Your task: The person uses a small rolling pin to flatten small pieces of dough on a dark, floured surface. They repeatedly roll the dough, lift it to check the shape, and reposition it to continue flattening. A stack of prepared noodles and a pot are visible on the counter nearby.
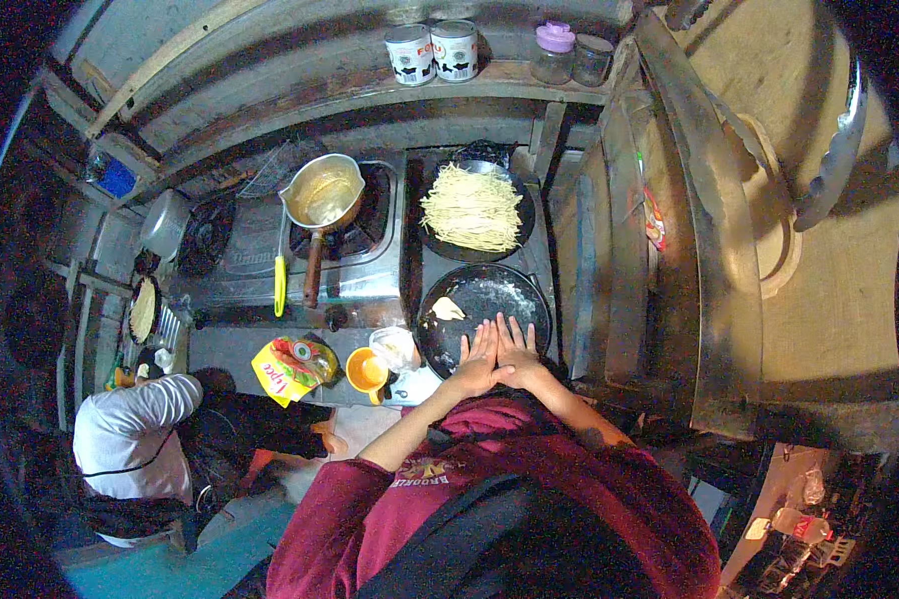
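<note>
My left hand (477, 361) and my right hand (519, 355) meet at the near edge of a round black pan (499, 292). The heels and thumbs touch or overlap, and the fingers point away from me, stretched out and apart. Whether anything lies between or under the palms is hidden. White flour dusts the pan. Left of the fingertips rests a small pale lump of dough (448, 308). Just beyond, a heap of thin pale noodle strips (471, 208) covers a second dark round pan (430, 240).
A saucepan (323, 192) sits on the gas stove (240, 262), with a yellow-green handled tool (280, 286) beside it. Nearer are a yellow packet (295, 369), an orange mug (367, 369) and a white bag (397, 348). Another person (135, 439) sits at left.
</note>
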Demonstrator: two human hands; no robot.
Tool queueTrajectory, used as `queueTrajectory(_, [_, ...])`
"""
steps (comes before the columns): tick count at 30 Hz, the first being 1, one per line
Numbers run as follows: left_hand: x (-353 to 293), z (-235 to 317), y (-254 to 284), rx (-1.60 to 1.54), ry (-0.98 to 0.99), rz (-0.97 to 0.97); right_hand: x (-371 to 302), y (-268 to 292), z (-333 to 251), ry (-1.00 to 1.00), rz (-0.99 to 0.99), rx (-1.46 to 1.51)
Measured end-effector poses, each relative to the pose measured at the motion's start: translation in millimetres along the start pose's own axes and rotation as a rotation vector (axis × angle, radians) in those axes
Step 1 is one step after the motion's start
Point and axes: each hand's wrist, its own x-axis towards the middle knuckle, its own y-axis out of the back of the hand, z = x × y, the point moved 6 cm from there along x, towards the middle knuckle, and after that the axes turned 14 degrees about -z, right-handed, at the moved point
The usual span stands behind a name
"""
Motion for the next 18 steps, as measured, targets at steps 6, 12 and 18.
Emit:
queueTrajectory(6, [12, -6, 24, 0.14, 0.05, 0.198, 22, 10, 14, 0.022, 0.404, -0.013])
queueTrajectory(12, [-3, 0, 4, 0.143, 0.1, 0.102, 0, -10, 11, -0.025, 0.083, 0.013])
queueTrajectory(18, [15, -9, 31, 0.196, 0.074, 0.288, 18, 12, 23, -0.06, 0.368, -0.031])
